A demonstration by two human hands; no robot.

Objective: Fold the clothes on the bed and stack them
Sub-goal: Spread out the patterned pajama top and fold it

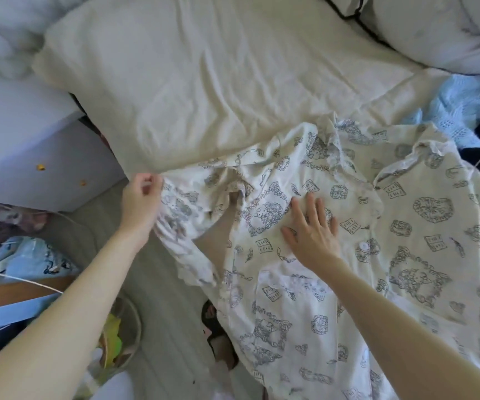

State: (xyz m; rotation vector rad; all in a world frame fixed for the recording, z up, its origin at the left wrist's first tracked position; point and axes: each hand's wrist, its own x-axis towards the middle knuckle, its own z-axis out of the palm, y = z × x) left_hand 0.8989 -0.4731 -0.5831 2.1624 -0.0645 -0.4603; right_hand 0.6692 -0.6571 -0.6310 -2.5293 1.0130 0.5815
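A white pyjama shirt [400, 232] with a grey printed pattern and buttons lies spread over the near edge of the bed [218, 82], partly hanging off it. My left hand [142, 197] pinches the end of its left sleeve at the bed's edge, fingers curled round the cloth. My right hand [310, 226] lies flat on the shirt's chest with the fingers spread, pressing it down.
A light blue garment [463, 111] and something dark lie at the bed's right side, with pillows [434, 33] behind. A white cabinet [31, 157] stands to the left. On the floor below are a basket [123, 336], bags and a dark slipper [215, 333].
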